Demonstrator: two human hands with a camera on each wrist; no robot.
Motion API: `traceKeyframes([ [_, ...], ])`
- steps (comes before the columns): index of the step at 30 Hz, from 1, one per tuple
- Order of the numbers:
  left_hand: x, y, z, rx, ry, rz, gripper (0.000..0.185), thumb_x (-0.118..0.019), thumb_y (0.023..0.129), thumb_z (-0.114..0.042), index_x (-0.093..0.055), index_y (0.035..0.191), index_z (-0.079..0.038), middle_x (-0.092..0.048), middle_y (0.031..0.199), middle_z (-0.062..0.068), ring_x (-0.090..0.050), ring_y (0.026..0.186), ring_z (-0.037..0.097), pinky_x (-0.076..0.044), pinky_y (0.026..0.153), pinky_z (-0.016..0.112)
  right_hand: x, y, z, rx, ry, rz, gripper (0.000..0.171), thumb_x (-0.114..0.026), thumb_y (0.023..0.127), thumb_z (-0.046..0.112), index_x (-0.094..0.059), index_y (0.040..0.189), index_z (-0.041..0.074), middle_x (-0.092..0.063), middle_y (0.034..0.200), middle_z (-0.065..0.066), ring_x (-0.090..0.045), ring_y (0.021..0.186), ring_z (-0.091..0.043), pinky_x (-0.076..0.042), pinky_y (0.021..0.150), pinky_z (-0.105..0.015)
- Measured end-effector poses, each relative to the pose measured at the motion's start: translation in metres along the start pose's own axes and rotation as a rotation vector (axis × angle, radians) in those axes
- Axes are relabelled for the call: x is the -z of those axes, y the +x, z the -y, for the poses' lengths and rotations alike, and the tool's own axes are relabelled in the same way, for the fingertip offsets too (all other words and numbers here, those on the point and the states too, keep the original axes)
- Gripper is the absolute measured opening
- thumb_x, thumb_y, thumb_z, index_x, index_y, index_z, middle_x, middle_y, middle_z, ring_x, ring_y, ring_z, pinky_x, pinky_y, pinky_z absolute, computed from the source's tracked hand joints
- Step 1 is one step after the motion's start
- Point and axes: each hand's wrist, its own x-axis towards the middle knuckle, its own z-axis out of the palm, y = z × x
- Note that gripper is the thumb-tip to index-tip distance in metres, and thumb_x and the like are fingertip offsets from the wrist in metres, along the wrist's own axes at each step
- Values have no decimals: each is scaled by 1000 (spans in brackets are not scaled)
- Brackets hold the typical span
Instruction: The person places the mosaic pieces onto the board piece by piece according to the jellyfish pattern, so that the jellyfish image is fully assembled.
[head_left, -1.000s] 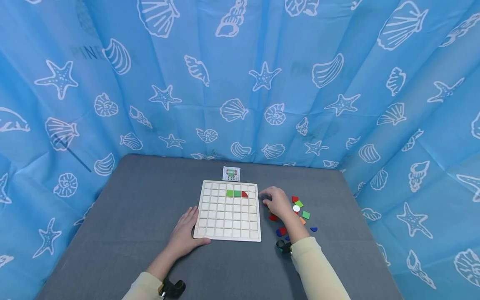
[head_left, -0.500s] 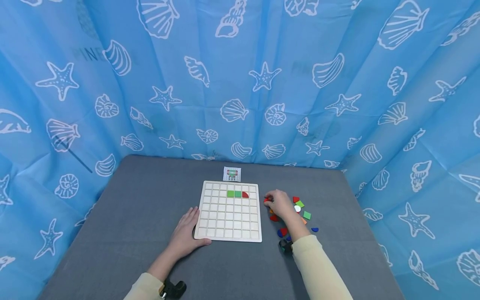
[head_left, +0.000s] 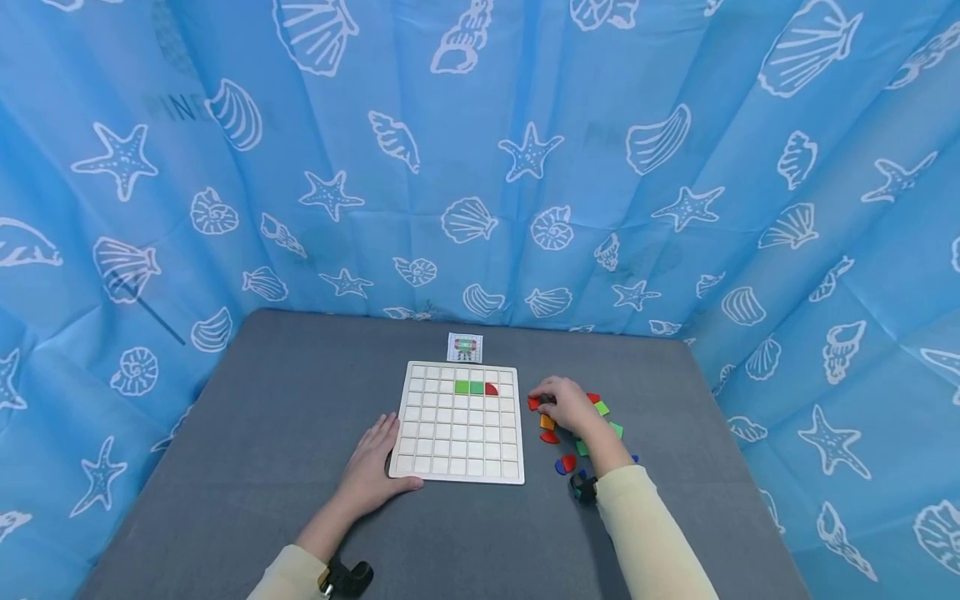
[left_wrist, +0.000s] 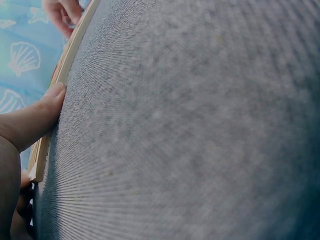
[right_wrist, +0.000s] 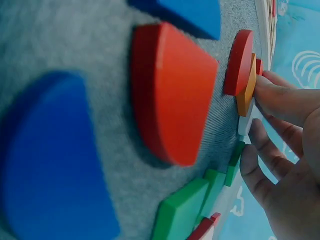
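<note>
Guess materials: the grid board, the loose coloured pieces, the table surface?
Grid board: looks like pale unfinished wood; a light layered edge shows in the left wrist view.
Coloured pieces: probably painted wood or plastic; thick, flat faces, matte solid colours, no visible grain.
Table surface: grey woven fabric or felt; fine ribbed texture up close.

Head view looks down; wrist views skim the table (head_left: pixel 300 433) closely.

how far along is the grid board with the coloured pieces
Early. Done: three pieces sit in the board, two green squares and a red piece. In hand: the right hand reaches into the loose pieces, while the left hand steadies the board's edge. Left: nearly every cell is empty.
</note>
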Motion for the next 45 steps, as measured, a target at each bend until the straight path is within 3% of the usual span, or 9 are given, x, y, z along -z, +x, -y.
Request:
traceKeyframes([
  [3,0,0,0,-3,-4,-7,120,-83,72,-61,-27,158,2,-25,166,18,-18,155,37,-21,124,56,1,1,1,-25,-38,-13,13,-78,90,14,-77,102,9,-68,95,-4,-60,85,-20,-55,78,-37],
  [6,1,-1,-1,-7,-1,-9,120,-82,72,-62,-28,158,1,-25,166,18,-18,155,37,-21,124,56,1,2,2,-67,-69,-24,16,-79,89,24,-74,93,10,-66,84,-2,-57,74,-18,-52,69,-33],
  [9,1,-2,-1,-13,-4,-13,120,-82,72,-62,-28,157,1,-26,165,18,-19,155,38,-22,124,57,1,2,2,-48,-80,-20,15,-77,90,20,-75,103,13,-70,98,-3,-63,89,-20,-56,81,-39],
  [14,0,-1,0,-15,-5,-15,120,-82,71,-62,-29,157,1,-26,165,18,-19,155,37,-22,124,56,0,2,1,45,-50,52,37,-68,93,-1,-73,124,17,-66,128,-6,-59,119,-29,-52,103,-49],
  [18,-1,-2,1,-15,2,-17,120,-82,72,-63,-29,157,1,-26,165,18,-19,155,37,-22,124,56,3,5,3,32,-65,64,29,-73,92,8,-75,120,12,-68,116,-6,-62,100,-22,-57,92,-42],
  [22,-2,-2,2,-11,-2,-12,120,-81,72,-63,-28,158,1,-26,165,18,-19,155,37,-22,124,56,5,6,4,20,-63,64,35,-79,89,19,-73,122,8,-67,102,-5,-58,84,-17,-56,80,-36],
  [24,-2,-2,2,-4,-2,-2,120,-81,72,-64,-27,158,1,-25,166,18,-18,155,37,-22,124,56,6,5,3,25,-53,70,35,-78,90,15,-72,124,9,-66,103,-6,-57,86,-19,-56,80,-38],
  [31,-1,1,2,5,12,14,121,-81,73,-64,-25,158,0,-23,167,17,-16,155,37,-21,124,56,6,1,0,105,-88,98,35,-69,93,1,-74,124,14,-63,134,-9,-55,126,-34,-49,106,-52],
  [45,2,0,-2,12,21,14,120,-81,72,-64,-28,158,1,-25,166,17,-17,155,36,-21,125,55,5,5,-3,38,-105,62,30,-74,93,15,-73,123,13,-66,120,-9,-60,105,-26,-54,97,-46],
])
